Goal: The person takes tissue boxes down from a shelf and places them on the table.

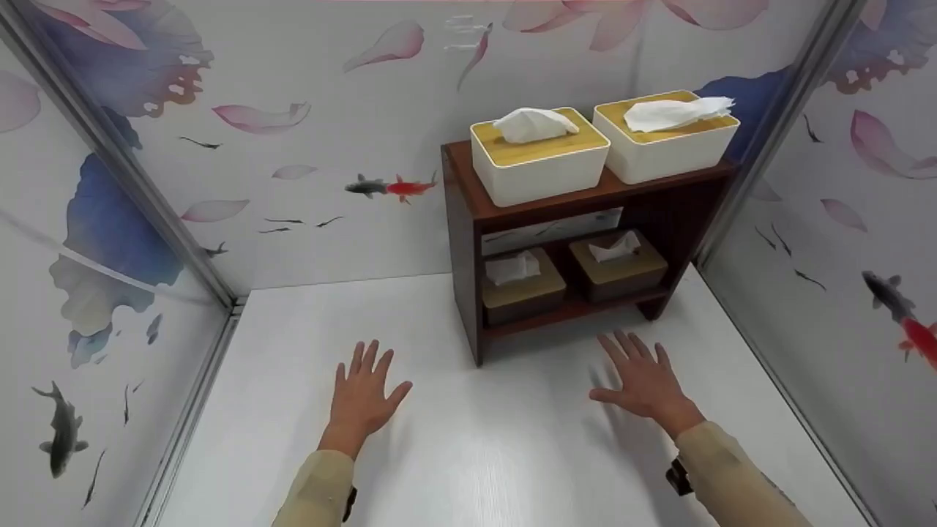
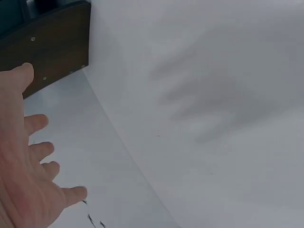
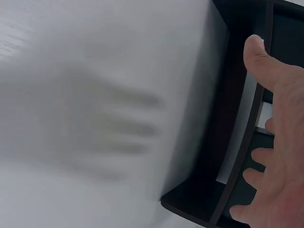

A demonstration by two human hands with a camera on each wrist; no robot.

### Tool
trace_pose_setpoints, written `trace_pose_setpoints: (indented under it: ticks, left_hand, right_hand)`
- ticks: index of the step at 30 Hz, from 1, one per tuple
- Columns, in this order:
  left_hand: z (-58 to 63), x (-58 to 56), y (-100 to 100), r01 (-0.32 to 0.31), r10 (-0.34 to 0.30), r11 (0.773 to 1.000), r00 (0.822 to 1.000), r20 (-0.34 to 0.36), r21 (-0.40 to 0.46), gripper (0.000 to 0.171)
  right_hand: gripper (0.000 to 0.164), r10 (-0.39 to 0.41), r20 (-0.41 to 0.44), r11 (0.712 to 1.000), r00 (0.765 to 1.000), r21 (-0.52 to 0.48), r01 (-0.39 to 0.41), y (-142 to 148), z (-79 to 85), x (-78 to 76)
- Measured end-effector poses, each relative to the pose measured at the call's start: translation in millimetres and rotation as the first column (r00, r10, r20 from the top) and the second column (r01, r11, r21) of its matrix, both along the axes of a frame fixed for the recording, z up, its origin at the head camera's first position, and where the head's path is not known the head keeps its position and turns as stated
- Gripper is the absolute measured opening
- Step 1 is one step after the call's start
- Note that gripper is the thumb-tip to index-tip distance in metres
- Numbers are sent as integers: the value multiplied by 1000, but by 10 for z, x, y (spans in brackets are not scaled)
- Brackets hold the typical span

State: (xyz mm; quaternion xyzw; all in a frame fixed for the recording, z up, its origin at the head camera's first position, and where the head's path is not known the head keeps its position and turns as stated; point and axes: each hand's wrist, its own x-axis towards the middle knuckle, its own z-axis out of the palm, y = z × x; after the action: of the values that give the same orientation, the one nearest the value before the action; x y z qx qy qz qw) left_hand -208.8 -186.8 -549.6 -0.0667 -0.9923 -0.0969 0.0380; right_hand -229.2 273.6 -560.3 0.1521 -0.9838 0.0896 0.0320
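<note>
My left hand (image 1: 364, 399) hovers above the white table with its fingers spread, holding nothing. In the left wrist view the left hand (image 2: 28, 161) shows its palm side, with a shadow on the white surface beside it. Over the table before the dark red wooden shelf (image 1: 463, 271), my right hand (image 1: 648, 384) is spread too and touches nothing. The shelf is the thing nearest to it. Two white tissue boxes with wooden lids, a left one (image 1: 553, 179) and a right one (image 1: 677, 155), stand on the shelf top, tissue sticking out of each.
Two brown tissue boxes, one left (image 1: 523, 304) and one right (image 1: 626, 282), sit on the lower shelf board. Panels printed with petals and fish, including a back wall (image 1: 329, 241), enclose the white table (image 1: 468, 446). Metal rails (image 1: 179, 227) run along the corners.
</note>
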Motion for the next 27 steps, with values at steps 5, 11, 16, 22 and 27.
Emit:
trace_pose_setpoints:
  ticks: [5,11,16,22,27]
  left_hand:
    - [210,-92,113,42,-48,992,998,44,116,59]
    - [490,-244,281,25,-39,978,997,64,208,57]
    - [789,-358,445,54,-70,971,996,60,233,57]
    - [1221,-500,615,92,-99,969,995,18,231,60]
    - [1557,-601,808,122,-112,953,992,-50,277,68]
  right_hand:
    - [88,5,-25,1000,1000,19,-4,-29,100,-42]
    - [84,18,-8,1000,1000,18,-18,-61,203,-52]
    - [84,20,56,999,998,49,-22,-94,287,-70]
    - [82,41,65,998,997,43,-44,-128,293,-89]
    - [79,50,62,998,997,32,-52,-132,302,-89]
